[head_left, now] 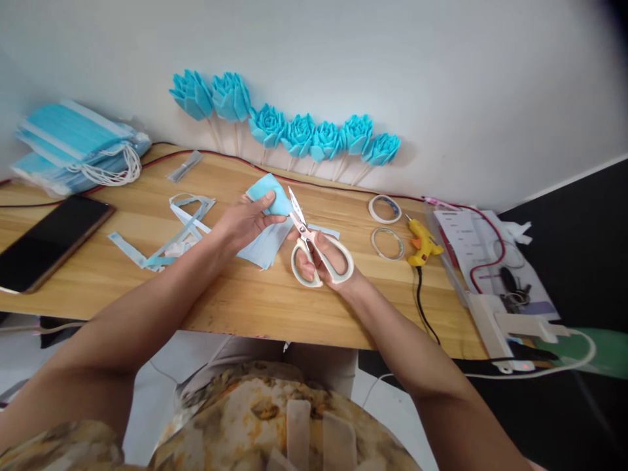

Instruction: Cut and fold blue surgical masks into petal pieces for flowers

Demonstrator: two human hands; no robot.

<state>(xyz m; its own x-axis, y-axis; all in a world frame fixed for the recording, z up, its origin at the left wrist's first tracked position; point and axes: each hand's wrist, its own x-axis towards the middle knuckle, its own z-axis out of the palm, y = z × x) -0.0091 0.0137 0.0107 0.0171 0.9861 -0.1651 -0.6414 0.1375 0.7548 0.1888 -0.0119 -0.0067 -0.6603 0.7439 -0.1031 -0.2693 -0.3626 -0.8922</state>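
My left hand (248, 222) pinches a folded light-blue piece of mask fabric (269, 193) above the wooden table (245, 301). My right hand (321, 261) has its fingers through the white handles of scissors (309, 245). The scissor blades point up and left and meet the right edge of the blue piece. A flat blue mask sheet (267, 245) lies on the table under both hands.
Cut blue strips (171, 239) lie left of my hands, a dark phone (46, 242) and a stack of masks (78, 147) at far left. Several blue fabric flowers (294, 134) lean on the wall. Two tape rolls (386, 226), a yellow glue gun (422, 242) and papers (485, 261) sit right.
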